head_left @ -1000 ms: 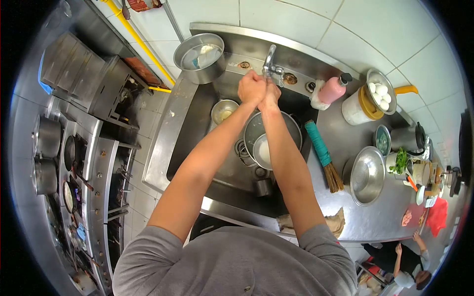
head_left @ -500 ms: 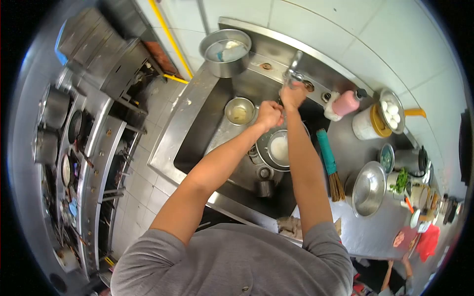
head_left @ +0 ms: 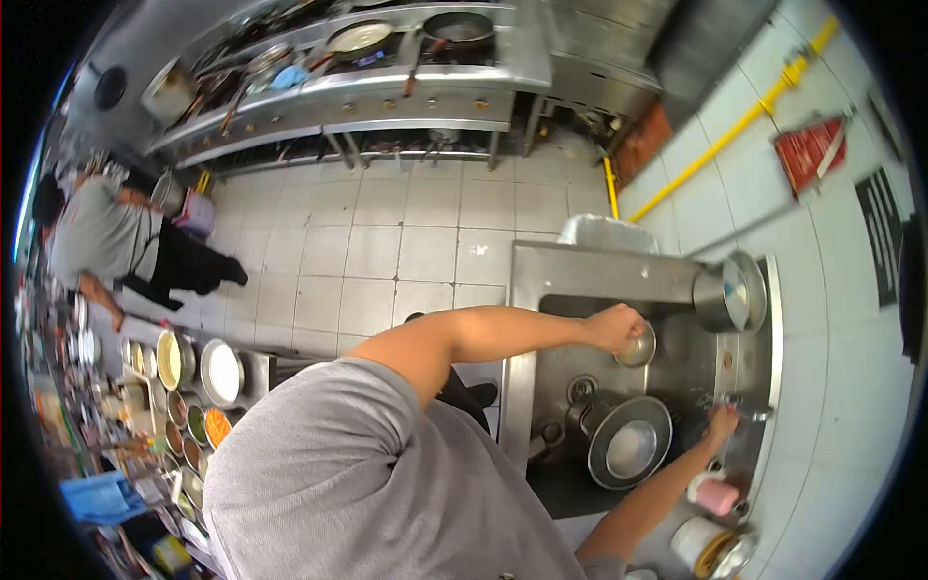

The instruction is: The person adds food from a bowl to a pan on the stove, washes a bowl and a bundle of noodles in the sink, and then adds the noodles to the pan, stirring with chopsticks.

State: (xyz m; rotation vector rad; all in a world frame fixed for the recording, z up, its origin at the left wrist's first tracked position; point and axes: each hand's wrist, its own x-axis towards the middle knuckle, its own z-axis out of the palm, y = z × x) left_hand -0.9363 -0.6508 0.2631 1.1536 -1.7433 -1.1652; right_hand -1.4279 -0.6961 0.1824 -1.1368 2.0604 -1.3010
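Note:
At the sink [head_left: 527, 387], my left hand [head_left: 615, 329] is closed at the rim of a small metal bowl [head_left: 638, 350]. The fingertips are partly hidden, but they appear to pinch that rim. My right hand [head_left: 720, 423] is closed around the faucet [head_left: 757, 414] at the wall side. Between my arms, a wide metal pan [head_left: 601, 462] stands in the basin with a smaller bowl [head_left: 633, 449] of whitish contents inside. Next to the pan, a dark metal cup [head_left: 592, 418] stands near the drain [head_left: 581, 390].
A large metal pot [head_left: 713, 298] stands on the sink's far corner. A pink bottle [head_left: 715, 497] and a yellow-lidded tub [head_left: 698, 543] are beside my right arm. Stoves with pans [head_left: 459, 34] line the opposite side. Another person [head_left: 106, 232] bends at the left, near food containers [head_left: 222, 372].
My view has swung left, bringing the floor and another person into sight. My left hand has moved from beside my right hand to the small bowl. My right hand stays at the faucet.

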